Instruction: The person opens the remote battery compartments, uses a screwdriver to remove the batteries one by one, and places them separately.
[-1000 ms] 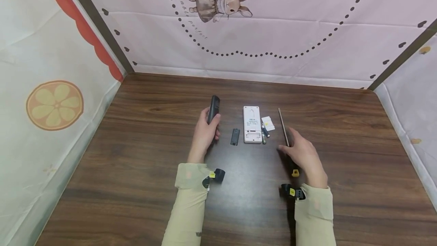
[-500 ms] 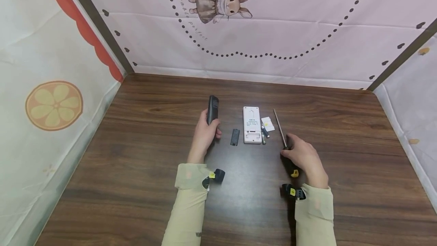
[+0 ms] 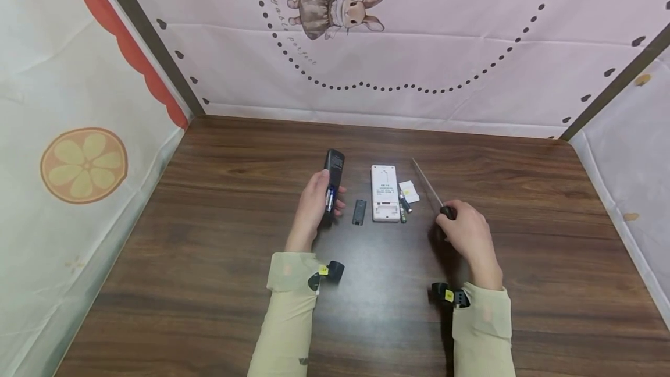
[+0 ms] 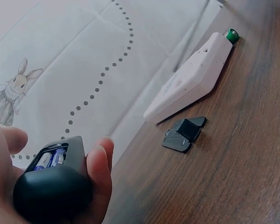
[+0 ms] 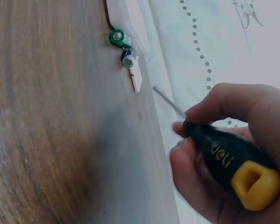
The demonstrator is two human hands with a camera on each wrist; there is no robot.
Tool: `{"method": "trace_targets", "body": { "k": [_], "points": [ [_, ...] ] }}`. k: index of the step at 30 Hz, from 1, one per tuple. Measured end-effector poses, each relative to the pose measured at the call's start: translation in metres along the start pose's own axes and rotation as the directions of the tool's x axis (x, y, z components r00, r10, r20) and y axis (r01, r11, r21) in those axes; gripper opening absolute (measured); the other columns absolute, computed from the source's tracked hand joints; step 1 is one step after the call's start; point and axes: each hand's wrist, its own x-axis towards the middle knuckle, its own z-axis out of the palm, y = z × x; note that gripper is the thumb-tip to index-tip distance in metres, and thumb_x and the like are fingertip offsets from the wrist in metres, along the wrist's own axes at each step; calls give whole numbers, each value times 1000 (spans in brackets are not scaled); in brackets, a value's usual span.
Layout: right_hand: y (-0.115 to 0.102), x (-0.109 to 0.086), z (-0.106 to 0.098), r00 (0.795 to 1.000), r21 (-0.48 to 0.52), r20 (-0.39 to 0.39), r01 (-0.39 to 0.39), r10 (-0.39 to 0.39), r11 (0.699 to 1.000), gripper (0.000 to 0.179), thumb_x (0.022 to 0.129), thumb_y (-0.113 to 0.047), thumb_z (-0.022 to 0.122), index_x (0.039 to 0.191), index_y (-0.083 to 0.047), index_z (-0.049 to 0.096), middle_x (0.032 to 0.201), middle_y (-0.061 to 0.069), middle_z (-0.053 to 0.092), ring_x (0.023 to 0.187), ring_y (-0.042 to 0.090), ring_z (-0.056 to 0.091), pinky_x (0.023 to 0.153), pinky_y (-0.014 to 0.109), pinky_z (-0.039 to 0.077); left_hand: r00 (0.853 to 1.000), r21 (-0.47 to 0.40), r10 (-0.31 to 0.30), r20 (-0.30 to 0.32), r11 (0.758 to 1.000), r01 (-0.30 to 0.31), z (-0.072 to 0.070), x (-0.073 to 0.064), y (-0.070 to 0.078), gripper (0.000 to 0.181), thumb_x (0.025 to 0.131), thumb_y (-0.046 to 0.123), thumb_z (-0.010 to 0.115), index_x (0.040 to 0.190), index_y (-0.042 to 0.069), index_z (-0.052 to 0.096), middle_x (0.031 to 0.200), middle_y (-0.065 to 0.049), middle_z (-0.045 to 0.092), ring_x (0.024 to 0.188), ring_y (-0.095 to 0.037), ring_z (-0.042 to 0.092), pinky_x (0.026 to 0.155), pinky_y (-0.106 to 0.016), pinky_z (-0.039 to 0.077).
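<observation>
My left hand (image 3: 312, 202) grips a black remote control (image 3: 335, 169), its back turned up and its battery bay uncovered. Two blue-and-silver batteries (image 4: 50, 158) lie in that bay in the left wrist view. My right hand (image 3: 467, 230) holds a screwdriver (image 5: 224, 156) by its black handle with a yellow end; the thin shaft (image 3: 426, 182) points away to the upper left. Between the hands, a black battery cover (image 3: 359, 212) lies on the table beside a white remote control (image 3: 385, 191), which is back up with its battery bay bare.
Right of the white remote lie a green battery (image 5: 117, 37), a dark battery (image 3: 405, 203) and a white battery cover (image 3: 409, 191). Fabric walls (image 3: 445, 51) close off the back and sides of the wooden table (image 3: 235, 191).
The left hand has turned the black remote, bringing its batteries into sight. The right hand has picked up the screwdriver, whose tip has swung left and whose handle has moved into the palm.
</observation>
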Motion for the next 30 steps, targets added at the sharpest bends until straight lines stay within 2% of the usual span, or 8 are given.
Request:
{"method": "trace_targets", "body": {
  "k": [4, 6, 9, 15, 19, 25, 30],
  "points": [
    [-2, 0, 1, 994, 19, -57, 97, -96, 995, 31, 84, -25, 51, 111, -9, 54, 95, 11, 56, 59, 15, 58, 50, 27, 48, 1000, -25, -22, 16, 999, 23, -1, 0, 0, 49, 93, 50, 27, 128, 16, 37, 104, -17, 60, 78, -36, 61, 66, -49, 50],
    [-3, -1, 1, 987, 29, -64, 152, -150, 988, 29, 85, -24, 52, 111, -10, 54, 87, 9, 58, 56, 13, 56, 50, 28, 47, 1000, -30, -15, 15, 999, 16, -2, 5, -7, 52, 92, 54, 27, 126, 16, 38, 103, -16, 61, 75, -33, 62, 64, -48, 51],
    [-6, -2, 0, 973, 37, -40, 228, -227, 973, 28, 85, -23, 53, 111, -13, 54, 83, 7, 60, 59, 15, 55, 55, 30, 46, 1000, -31, 2, 15, 1000, -1, -3, 6, -9, 57, 89, 59, 27, 125, 16, 39, 102, -15, 61, 72, -29, 63, 62, -45, 52],
    [-13, -8, -2, 931, 59, 56, 357, -360, 932, 29, 86, -32, 56, 110, -16, 58, 92, 3, 60, 76, 19, 51, 64, 31, 41, 999, -81, 32, 16, 996, -30, -2, 5, -9, 56, 89, 59, 30, 128, 19, 36, 103, -13, 60, 73, -28, 63, 64, -48, 51],
    [-17, -13, -4, 904, 93, 123, 400, -409, 912, 31, 84, -37, 59, 108, -17, 62, 92, -1, 60, 74, 17, 50, 63, 30, 42, 999, -119, 51, 14, 992, -49, -2, 4, -8, 49, 91, 54, 32, 129, 23, 35, 106, -15, 59, 73, -31, 62, 61, -47, 51],
    [-24, -21, -8, 877, 113, 217, 413, -428, 904, 27, 83, -31, 63, 109, -23, 64, 93, -4, 61, 72, 15, 52, 63, 29, 45, 998, -133, 66, 1, 989, -65, -2, 6, -7, 47, 91, 52, 33, 129, 24, 39, 104, -18, 60, 75, -39, 60, 52, -39, 50],
    [-27, -23, -9, 855, 102, 254, 441, -452, 892, 31, 83, -35, 61, 112, -23, 63, 104, -5, 62, 86, 11, 56, 75, 34, 47, 997, -129, 73, -10, 989, -74, -2, 6, -7, 48, 90, 54, 34, 128, 25, 42, 101, -16, 62, 70, -32, 60, 53, -39, 50]
  ]
}}
